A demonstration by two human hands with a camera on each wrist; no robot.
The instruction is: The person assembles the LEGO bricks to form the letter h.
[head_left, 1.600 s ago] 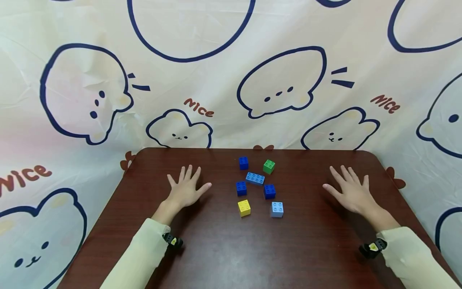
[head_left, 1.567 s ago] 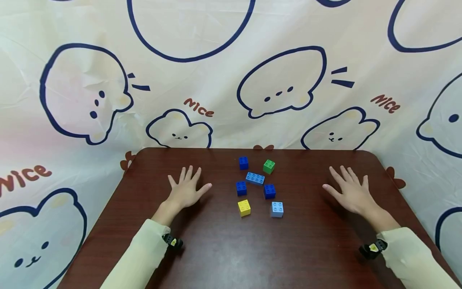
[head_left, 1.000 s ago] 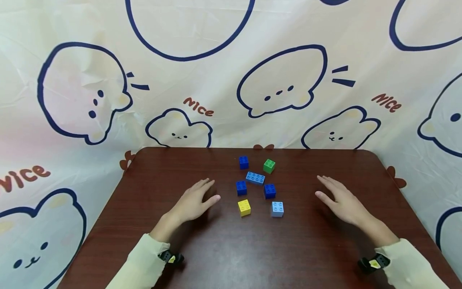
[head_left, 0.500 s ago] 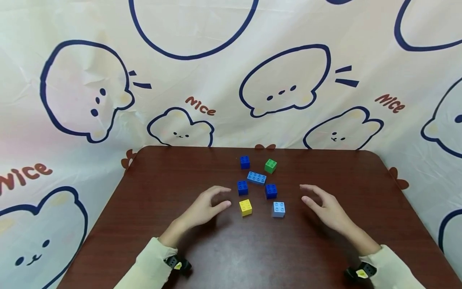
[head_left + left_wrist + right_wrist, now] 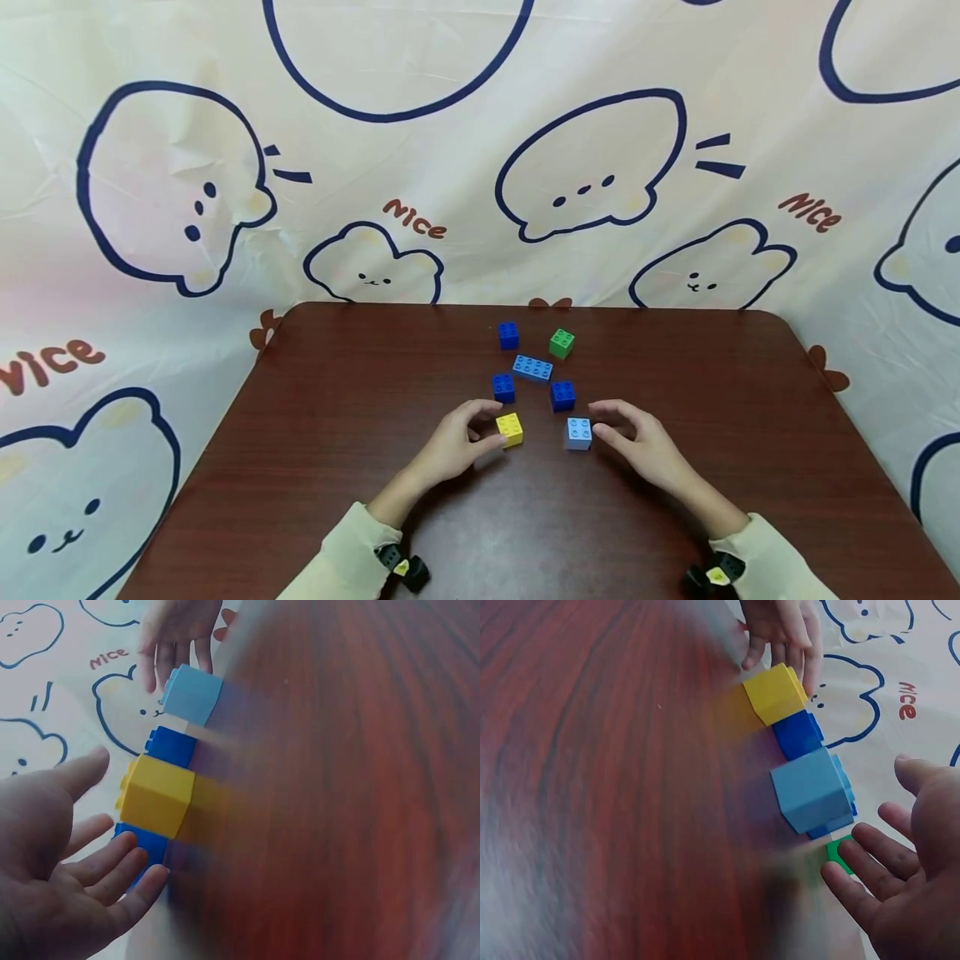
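My left hand (image 5: 456,443) is just left of the yellow building brick (image 5: 510,429), thumb and fingers spread around its near side. In the left wrist view a gap shows between the thumb and the yellow brick (image 5: 157,796). To the right, my right hand (image 5: 647,444) reaches beside the light blue brick (image 5: 578,434), its fingers parted. The right wrist view shows the light blue brick (image 5: 814,791) apart from the thumb. Neither hand grips anything. A dark blue brick (image 5: 503,388) lies just beyond the left fingertips, another dark blue brick (image 5: 562,396) behind the light blue one.
Farther back on the brown table (image 5: 345,367) lie a long blue brick (image 5: 532,368), a green brick (image 5: 561,343) and a third dark blue brick (image 5: 508,336). A printed white cloth (image 5: 465,167) hangs behind the table. Each wrist wears a small black device.
Both hands have moved inward from the table's sides toward the bricks, the left to the yellow one, the right to the light blue one. The bricks stay in place.
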